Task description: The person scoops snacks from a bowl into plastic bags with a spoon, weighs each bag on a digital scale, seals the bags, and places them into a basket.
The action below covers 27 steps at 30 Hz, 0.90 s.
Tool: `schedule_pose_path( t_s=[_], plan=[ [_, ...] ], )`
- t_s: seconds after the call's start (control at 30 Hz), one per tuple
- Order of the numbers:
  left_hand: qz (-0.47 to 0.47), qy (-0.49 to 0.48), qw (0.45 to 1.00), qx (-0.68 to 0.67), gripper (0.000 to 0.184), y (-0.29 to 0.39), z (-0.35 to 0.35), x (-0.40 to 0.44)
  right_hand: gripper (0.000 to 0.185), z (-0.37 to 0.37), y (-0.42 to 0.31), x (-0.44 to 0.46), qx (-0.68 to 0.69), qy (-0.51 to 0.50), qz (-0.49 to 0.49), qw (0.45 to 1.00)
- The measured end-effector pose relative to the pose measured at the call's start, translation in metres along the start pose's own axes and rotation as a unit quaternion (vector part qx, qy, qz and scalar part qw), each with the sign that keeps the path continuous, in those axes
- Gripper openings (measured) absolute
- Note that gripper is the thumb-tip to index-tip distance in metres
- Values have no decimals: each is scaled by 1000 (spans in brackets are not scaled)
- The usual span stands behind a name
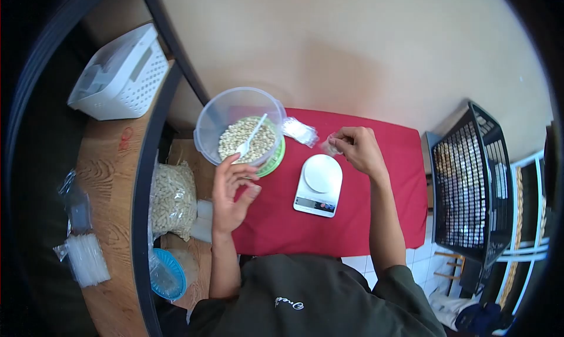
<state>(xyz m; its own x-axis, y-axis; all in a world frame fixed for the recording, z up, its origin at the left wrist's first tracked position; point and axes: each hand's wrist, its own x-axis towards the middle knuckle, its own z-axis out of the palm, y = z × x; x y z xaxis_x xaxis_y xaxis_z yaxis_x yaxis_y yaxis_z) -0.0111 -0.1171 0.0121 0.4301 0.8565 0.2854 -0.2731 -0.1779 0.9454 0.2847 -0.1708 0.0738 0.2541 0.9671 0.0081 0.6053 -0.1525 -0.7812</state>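
Observation:
My right hand [358, 150] pinches a small clear plastic bag [329, 147] above the far right side of a white digital kitchen scale [318, 203]. My left hand [230, 195], fingers apart and holding nothing, hovers at the near side of a clear plastic tub [205, 122]. Pale beans or nuts [235, 132] fill the tub's bottom; their exact kind is hard to tell. A white plastic spoon [256, 130] leans in them. Beneath the tub shows part of a green basket [275, 162]. A pile of clear plastic bags [300, 131] lies between tub and scale.
A red cloth [388, 219] covers the table. To the left, a wooden shelf [114, 219] carries a white basket [132, 81] and plastic packets [87, 259]. Below it are a large filled bag [173, 199] and a blue basket [178, 271]. A black crate [470, 178] stands right.

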Motion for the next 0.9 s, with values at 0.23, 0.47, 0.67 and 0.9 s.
schedule_pose_path(
  t_s=[0.23,0.47,0.67,0.9],
  plan=[
    [-68,-45,995,59,48,-11,-10,-11,13,26,74,-37,24,67,64,995],
    [-148,-123,968,160,30,-47,-13,-30,13,55,102,-49,175,67,135,973],
    [-192,-147,942,232,27,-72,-23,-40,17,73,116,-46,157,62,161,972],
    [-224,-148,920,286,25,-91,-37,-43,31,72,130,-51,8,145,166,975]
  ],
)
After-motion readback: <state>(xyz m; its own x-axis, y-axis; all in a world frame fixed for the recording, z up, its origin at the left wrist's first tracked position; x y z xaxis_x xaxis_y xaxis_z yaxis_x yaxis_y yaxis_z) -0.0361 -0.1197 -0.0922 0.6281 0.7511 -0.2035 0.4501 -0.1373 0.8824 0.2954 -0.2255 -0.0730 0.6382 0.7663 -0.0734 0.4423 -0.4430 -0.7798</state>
